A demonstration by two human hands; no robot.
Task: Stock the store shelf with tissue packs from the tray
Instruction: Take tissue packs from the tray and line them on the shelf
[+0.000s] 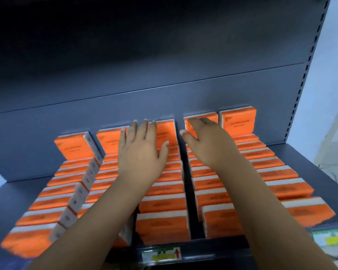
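Several rows of orange-and-white tissue packs [162, 205] stand upright on the dark grey shelf [308, 152], filling it from front lip to back panel. My left hand [141, 152] is flat with straight, spread fingers over the back packs of the middle rows. My right hand [207, 143] reaches in beside it, fingers loosely extended over the back pack [213, 116] of the fourth row. Neither hand holds a pack. My forearms hide parts of the second and fourth rows. The tray is out of view.
A narrow gap [187, 191] runs between the third and fourth rows. Bare shelf shows at the left [12, 195] and right ends. A price label strip [160, 254] lines the front lip. The perforated upright [308, 61] and a white wall stand at right.
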